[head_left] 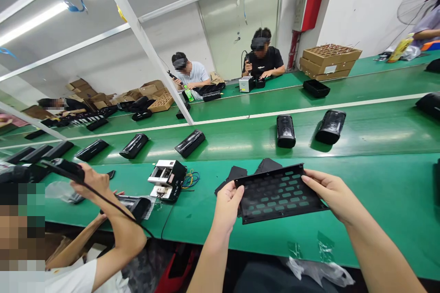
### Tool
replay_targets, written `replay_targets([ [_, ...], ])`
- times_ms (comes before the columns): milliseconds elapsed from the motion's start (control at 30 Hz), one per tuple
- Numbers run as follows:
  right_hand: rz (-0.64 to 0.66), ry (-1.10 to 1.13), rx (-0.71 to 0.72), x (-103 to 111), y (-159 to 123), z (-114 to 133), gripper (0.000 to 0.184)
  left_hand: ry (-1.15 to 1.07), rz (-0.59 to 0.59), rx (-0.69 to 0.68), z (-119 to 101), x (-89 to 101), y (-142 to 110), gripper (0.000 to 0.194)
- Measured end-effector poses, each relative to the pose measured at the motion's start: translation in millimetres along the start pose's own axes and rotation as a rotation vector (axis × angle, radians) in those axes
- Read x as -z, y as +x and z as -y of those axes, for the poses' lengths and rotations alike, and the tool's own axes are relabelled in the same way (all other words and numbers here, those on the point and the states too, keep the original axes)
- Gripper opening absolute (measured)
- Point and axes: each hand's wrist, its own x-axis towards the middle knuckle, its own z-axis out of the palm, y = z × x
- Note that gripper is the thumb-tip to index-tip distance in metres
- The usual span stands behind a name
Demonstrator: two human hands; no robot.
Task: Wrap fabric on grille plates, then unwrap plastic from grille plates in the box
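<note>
The perforated black panel was up in both of the person's hands, over the green conveyor belt, its rows of rounded slots showing green through them. The left hand was closed on the near left edge, the right hand gripping the opposite corner with fingers laid across the face. A sound hold for a thin sheet: opposite edges, panel nearly flat, the slots left uncovered.

Two flat black pieces lay partly under its far edge. To the left sat an opened black-and-white unit with a tangle of blue, yellow and green wires. Black housings stood in a row along the next belt.

A co-worker's hand at left gripped a corded black handheld tool. Farther along, a stacked carton tray carried a white label — too small to read. No brand or other writing was legible anywhere on the panel or the unit.
</note>
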Motion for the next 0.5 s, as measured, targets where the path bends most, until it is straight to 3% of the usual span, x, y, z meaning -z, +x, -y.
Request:
replay_targets([
  [500, -0.103, -0.064, 0.068, 3.4, -10.1, -0.7, 0.046, -0.031, -0.002, -0.085, -8.8, -4.8, -16.5, 0.054],
])
